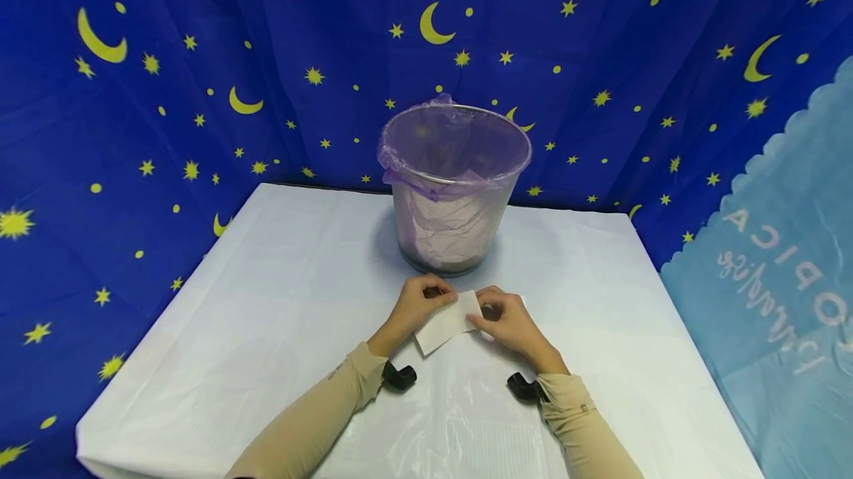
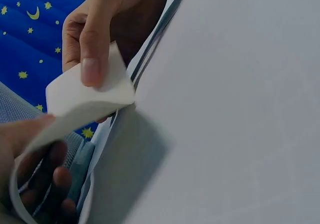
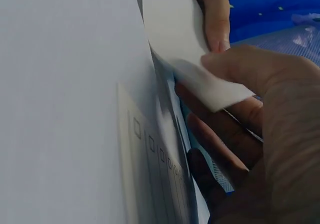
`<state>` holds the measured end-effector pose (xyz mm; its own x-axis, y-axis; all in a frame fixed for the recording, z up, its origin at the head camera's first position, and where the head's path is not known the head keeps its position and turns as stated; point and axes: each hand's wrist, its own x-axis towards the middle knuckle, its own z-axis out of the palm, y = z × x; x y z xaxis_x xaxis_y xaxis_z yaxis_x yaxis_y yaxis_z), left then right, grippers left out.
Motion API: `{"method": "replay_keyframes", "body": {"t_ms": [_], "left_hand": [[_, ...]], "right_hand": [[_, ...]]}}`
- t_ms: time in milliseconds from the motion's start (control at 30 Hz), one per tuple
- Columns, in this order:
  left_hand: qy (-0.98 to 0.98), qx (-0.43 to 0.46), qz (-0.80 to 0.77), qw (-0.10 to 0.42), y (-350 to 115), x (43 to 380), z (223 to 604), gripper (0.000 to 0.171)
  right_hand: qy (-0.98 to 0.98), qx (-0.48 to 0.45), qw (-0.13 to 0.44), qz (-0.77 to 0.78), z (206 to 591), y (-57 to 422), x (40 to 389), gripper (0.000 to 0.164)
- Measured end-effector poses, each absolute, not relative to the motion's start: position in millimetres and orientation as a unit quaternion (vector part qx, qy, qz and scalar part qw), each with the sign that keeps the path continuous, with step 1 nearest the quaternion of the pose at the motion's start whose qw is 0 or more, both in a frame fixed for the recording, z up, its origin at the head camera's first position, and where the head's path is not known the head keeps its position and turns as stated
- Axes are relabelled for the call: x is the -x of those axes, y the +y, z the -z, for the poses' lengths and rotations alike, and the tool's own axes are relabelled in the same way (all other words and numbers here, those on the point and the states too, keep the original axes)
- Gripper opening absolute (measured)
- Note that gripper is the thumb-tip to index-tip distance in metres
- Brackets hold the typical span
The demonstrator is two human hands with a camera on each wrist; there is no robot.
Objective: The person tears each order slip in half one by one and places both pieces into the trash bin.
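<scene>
A blank white slip of paper [image 1: 441,329] is held above the table between my two hands. My left hand [image 1: 418,306] pinches its upper left edge; in the left wrist view the paper's near end curls down past those fingers. My right hand [image 1: 509,322] pinches the right end, with the thumb [image 2: 92,67] lying flat on the paper's face. Beneath the right hand, the right wrist view shows a second sheet with printed squares and lines [image 3: 155,169], partly hidden behind the fingers. What is on the slip's underside cannot be seen.
Beyond my hands stands a wire mesh bin [image 1: 446,231] lined with a thin purple bag [image 1: 393,157]. A white cloth covers the table [image 1: 300,257]. Dark blue star-and-moon curtains [image 1: 320,27] hang behind, and a light blue cloth [image 1: 786,279] hangs at the right.
</scene>
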<state>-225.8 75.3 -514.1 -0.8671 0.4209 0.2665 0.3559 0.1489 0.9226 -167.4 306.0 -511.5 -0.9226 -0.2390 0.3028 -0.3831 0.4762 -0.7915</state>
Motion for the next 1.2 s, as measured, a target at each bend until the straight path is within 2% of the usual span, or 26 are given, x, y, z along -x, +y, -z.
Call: {"method": "replay_keyframes", "body": {"t_ms": [133,300,667,933,1200], "left_hand": [[0.748,-0.298,-0.589,0.064,75.3,224.2,513.0,0.01],[0.737,-0.338,-0.579,0.085,76.4,223.3,512.9,0.008],[0.75,-0.306,-0.582,0.074,75.9,224.7,514.5,0.01],[0.748,-0.284,-0.598,0.056,74.7,224.9,516.0,0.01],[0.745,-0.316,-0.582,0.074,75.9,225.4,514.0,0.008]], "right_hand": [[-0.855,-0.183,0.09,-0.477,511.2,304.3,166.6,0.015],[-0.853,-0.183,0.094,-0.479,511.0,303.1,165.8,0.01],[-0.871,-0.126,0.122,-0.46,505.5,305.0,166.8,0.005],[-0.868,-0.136,0.093,-0.468,508.7,306.3,167.2,0.005],[-0.855,-0.163,0.077,-0.487,507.5,303.2,167.1,0.003]]}}
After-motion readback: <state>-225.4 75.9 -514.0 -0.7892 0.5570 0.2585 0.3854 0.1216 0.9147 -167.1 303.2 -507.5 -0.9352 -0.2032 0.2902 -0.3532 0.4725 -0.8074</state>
